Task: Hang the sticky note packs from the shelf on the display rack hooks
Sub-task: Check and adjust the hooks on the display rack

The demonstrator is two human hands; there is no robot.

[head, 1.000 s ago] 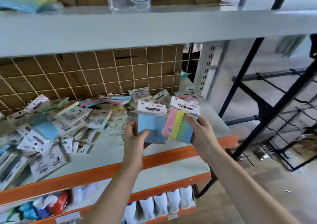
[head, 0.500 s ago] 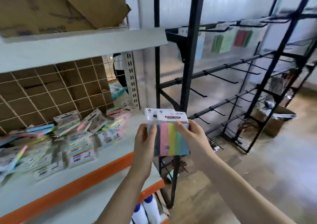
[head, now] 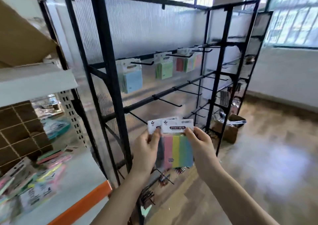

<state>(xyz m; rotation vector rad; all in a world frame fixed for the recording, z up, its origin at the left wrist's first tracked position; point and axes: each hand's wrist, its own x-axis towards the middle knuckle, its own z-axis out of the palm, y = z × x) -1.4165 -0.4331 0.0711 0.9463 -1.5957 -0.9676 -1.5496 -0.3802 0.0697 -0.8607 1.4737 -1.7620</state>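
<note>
Display rack (head: 110, 80) stands right of the shelf (head: 82, 176). Packs (head: 132, 77) hang on its upper hooks. Cardboard box (head: 229, 130) sits behind, on the floor.

Black metal rack (head: 110, 69), seemingly matt

We see a brown cardboard box (head: 228, 130) on the wooden floor (head: 275, 155), just beside the far right post of the black frame. Large gridded windows (head: 296, 16) fill the right wall. Another cardboard box (head: 20, 40) sits on the upper left board.
</note>
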